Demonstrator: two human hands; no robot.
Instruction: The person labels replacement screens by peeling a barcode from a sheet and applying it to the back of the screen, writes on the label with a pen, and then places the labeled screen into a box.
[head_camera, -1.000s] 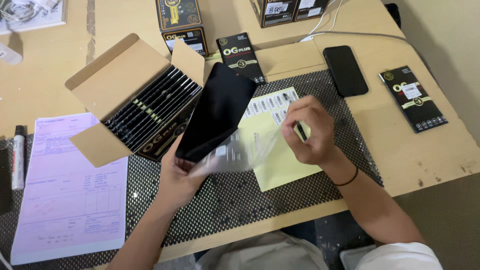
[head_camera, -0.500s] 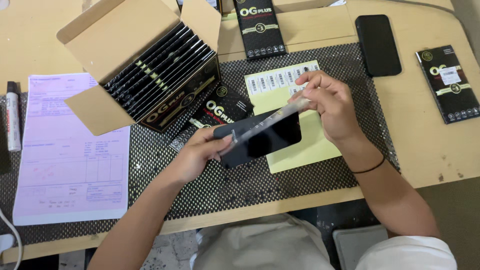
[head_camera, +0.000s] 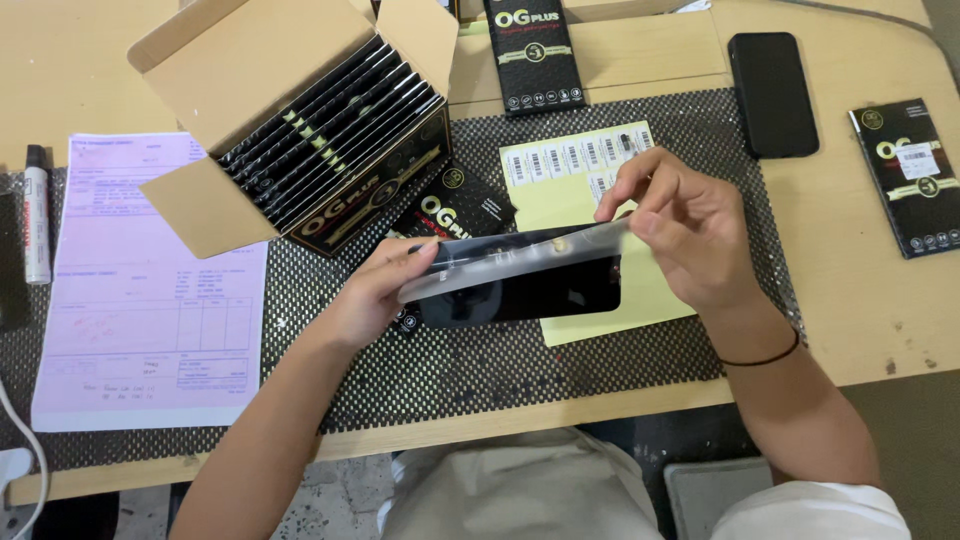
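gripping a flat black packet (head_camera: 520, 285) in a clear sleeve (head_camera: 505, 262) between both hands, just above the black mesh mat (head_camera: 560, 360). lying with its long axis from nine o'clock to three o'clock, tilted a little so the three o'clock end is riding higher. clamping the nine o'clock end with the left hand (head_camera: 375, 295), thumb on top and fingers curled beneath. pinching the upper corner at the three o'clock end with the right hand (head_camera: 685, 235), fingertips closed on what is possibly the sleeve's flap, though glare is making that edge hard to read. sitting equally near both hands, with neither reaching further. hovering partly over a yellow sheet of barcode stickers (head_camera: 585, 175), which is stretching away toward twelve o'clock from the packet. standing open at ten o'clock, well up the mat, a cardboard carton (head_camera: 270, 120), flaps spread, holding a tight row of slim black boxes on edge, nearly full. resting flat between the carton and the packet, one loose black box (head_camera: 462, 205), partly tucked under the packet. lying at twelve o'clock, another black box (head_camera: 535, 50) on the wooden table (head_camera: 880, 300). lying at one o'clock, a dark phone (head_camera: 772, 92), face up. resting at three o'clock, well apart, a further black box with a white label (head_camera: 910, 170). spreading at nine o'clock, a pink form (head_camera: 150, 290), with a marker pen (head_camera: 37, 210) just beyond it.
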